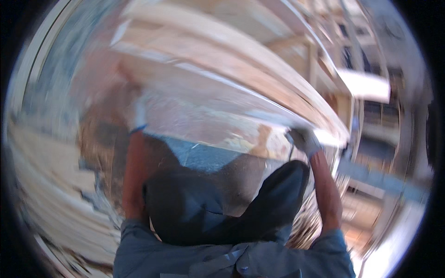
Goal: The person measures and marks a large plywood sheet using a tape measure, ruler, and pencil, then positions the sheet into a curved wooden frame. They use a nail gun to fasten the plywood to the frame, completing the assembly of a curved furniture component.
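Note:
In the head view a long pale wooden frame (pixel 232 60) slants across the upper middle, blurred by motion. My right hand (pixel 303 140), in a greyish work glove with a dark palm, is at the frame's near edge toward its right end. Its fingers are curled; what is in them cannot be made out. My left hand (pixel 134 110), in a whitish glove with a blue cuff, reaches forward below the frame's left end. Blur hides its fingers, and whether it touches the wood cannot be told. Between my hands lies a worn board (pixel 218 127) with pale and reddish patches.
My bent knees (pixel 282 185) come up close behind the board. Stacked long planks (pixel 51 171) lie to the left. Beyond the frame's right end stand wooden shelves or racks (pixel 380 125) with things on them. A bluish-grey surface (pixel 199 155) shows just before my knees.

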Tool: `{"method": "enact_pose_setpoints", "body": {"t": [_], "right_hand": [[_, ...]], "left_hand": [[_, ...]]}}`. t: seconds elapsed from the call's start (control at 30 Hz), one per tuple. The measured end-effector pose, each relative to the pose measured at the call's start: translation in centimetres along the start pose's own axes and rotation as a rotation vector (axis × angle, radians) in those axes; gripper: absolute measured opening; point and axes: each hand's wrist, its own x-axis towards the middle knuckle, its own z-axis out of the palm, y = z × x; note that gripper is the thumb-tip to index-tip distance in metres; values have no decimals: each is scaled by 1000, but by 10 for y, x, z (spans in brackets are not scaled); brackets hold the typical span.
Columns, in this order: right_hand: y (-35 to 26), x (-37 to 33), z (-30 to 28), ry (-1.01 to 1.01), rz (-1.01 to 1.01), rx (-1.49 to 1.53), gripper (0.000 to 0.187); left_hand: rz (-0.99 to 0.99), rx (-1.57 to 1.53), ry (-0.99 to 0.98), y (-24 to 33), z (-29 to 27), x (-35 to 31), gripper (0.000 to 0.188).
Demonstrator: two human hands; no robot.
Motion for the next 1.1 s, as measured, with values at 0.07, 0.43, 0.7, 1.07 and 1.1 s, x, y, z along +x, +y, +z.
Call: {"method": "enact_pose_setpoints", "body": {"t": [0.07, 0.43, 0.7, 1.07, 1.1], "right_hand": [[3, -14, -4, 127, 466, 972, 6], [26, -4, 20, 243, 606, 1032, 10], [23, -4, 12, 40, 351, 749, 18], [120, -60, -22, 262, 52, 856, 23], [133, -79, -32, 389, 97, 1086, 26]], "left_hand": [[38, -2, -43, 51, -16, -15, 35], [1128, 79, -1100, 414, 97, -58, 57], [1609, 413, -1106, 449, 220, -153, 64], [1687, 587, -1087, 449, 217, -163, 65], [1679, 617, -1085, 448, 216, -162, 65]]}}
